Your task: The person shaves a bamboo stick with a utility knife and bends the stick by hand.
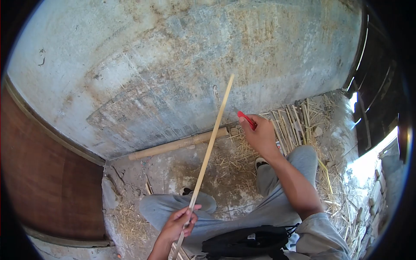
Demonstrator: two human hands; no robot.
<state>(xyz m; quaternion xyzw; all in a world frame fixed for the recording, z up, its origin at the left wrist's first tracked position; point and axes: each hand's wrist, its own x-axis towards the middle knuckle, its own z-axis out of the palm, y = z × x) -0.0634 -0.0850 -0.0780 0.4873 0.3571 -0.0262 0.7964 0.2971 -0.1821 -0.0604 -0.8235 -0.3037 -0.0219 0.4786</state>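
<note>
My left hand (182, 223) is closed around the lower part of a long, pale bamboo strip (212, 141). The strip slants up and to the right, its far end in front of the wall. Off to the right of the strip, my right hand (259, 134) grips a red-handled utility knife (246, 118). A short grey blade tip seems to show at the knife's upper left end, apart from the strip. Below both hands are my bent legs in grey trousers, with a black waist bag (247, 240) on my lap.
A thick bamboo pole (182, 143) lies along the foot of the stained wall (173, 65). Several split bamboo pieces (294, 123) rest on the floor at the right, among shavings (234, 158). A brown door-like panel (52, 173) stands at the left; stacked stones (372, 212) line the right.
</note>
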